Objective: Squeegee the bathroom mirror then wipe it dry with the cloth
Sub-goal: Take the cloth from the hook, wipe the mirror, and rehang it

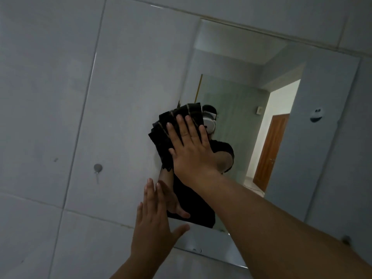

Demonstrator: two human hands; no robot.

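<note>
On the mirror [251, 117], right hand [191, 152] presses cloth [167, 129] (dark, folded) flat.

Frameless rectangular mirror [251, 81], mounted flat on pale wall tiles, seen tilted in view, glass reflecting a doorway and a lit room. Dark, nearly black cloth [171, 127] with thin pale stripes, folded into a thick pad, pressed flat against the glass near the mirror's left edge, upper corners fanned out, lower part covered.
</note>
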